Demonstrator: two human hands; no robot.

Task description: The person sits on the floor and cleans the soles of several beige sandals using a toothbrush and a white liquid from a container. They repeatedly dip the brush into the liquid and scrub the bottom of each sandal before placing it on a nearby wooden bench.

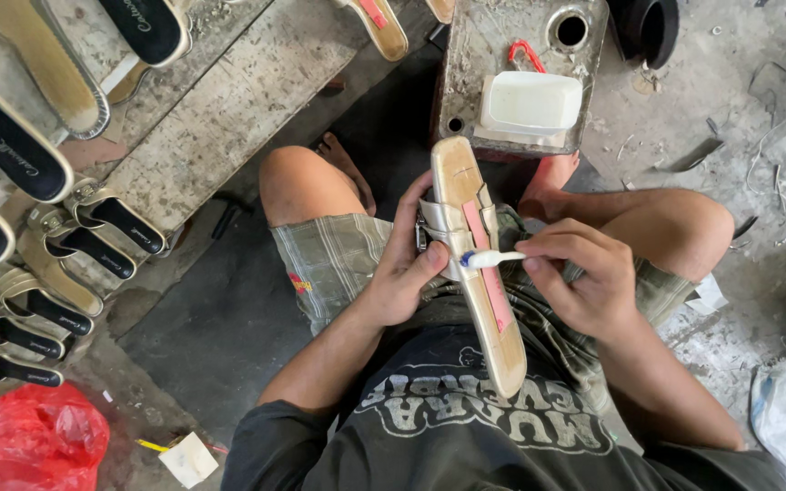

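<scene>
Both hands are closed — left hand (408, 268) grips a tan sandal (477, 259), right hand (584, 277) pinches a white brush (495, 259) against it.

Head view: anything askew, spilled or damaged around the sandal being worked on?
Nothing stands out. The left hand steadies the upturned sandal while the right hand holds a small brush against its strap. The white tub sits upright with no visible spill.
</scene>
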